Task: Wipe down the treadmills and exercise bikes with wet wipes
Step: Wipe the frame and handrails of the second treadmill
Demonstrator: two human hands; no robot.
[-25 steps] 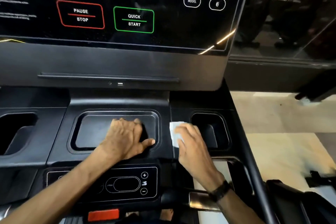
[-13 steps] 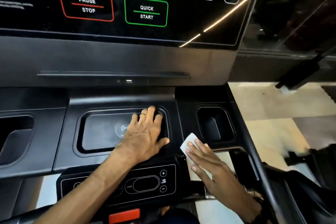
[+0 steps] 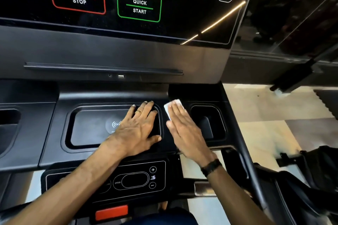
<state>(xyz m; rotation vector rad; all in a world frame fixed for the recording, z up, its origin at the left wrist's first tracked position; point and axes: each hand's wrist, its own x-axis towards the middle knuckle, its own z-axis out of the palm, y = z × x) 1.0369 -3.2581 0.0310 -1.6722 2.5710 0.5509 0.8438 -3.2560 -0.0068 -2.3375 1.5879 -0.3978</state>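
Right hand (image 3: 184, 129) lay flat, fingers straight and together, pressing a white wet wipe (image 3: 171, 107) onto the black treadmill console (image 3: 45, 133). Only the wipe's far corner and left edge showed past the fingertips; the rest sat hidden under the palm, so its fold and full outline could not be told. The wipe lay on the ridge between the recessed centre tray (image 3: 87, 126), to the left of that hand, and the cup holder (image 3: 206, 120), just to its right.

Left hand (image 3: 139, 128) was also flat and holding nothing, fingers spread and resting on the tray's right end, a ring (image 3: 138, 111) on one finger. It covered part of a faint wireless-charging mark (image 3: 114, 124), half readable. The two hands were just beside each other, apart.

Dark watch (image 3: 212, 167) on the right wrist. Beyond the fingertips, the display panel (image 3: 182, 20) was cut off at top. Near the wrists, a small speed control pad (image 3: 139, 179), left portion blocked by the left forearm. A red tab (image 3: 111, 212) below that.
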